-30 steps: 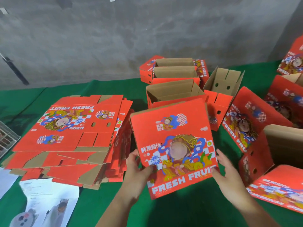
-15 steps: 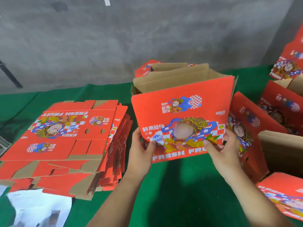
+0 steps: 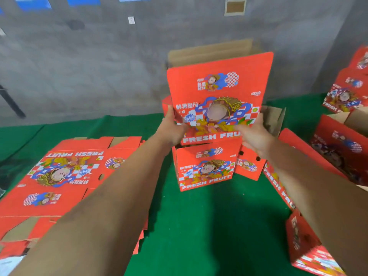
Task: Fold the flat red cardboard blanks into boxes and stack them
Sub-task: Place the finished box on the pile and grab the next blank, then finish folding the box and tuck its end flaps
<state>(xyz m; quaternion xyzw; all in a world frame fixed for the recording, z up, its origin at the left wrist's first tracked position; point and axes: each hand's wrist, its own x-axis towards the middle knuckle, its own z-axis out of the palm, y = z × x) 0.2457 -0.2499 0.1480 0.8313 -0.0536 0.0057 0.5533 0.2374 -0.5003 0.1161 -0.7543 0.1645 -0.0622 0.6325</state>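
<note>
Lifted higher, folded box (image 3: pixel 219 86) held by both hands above standing box (image 3: pixel 203 168).

The folded red box (image 3: pixel 219 90) is upright with its brown top flaps open, "FRESH FRUIT" cartoon print facing the camera, held right above another folded box (image 3: pixel 205 168) standing on the green table. Off to the left, the stack of flat red blanks (image 3: pixel 59 176) lies printed side up.

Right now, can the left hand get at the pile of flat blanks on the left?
Probably not at once. The left hand grips the folded box, raised over the stacked box, so it is busy. The flat blanks lie uncovered beside that arm, so once freed, the way looks open.
</note>
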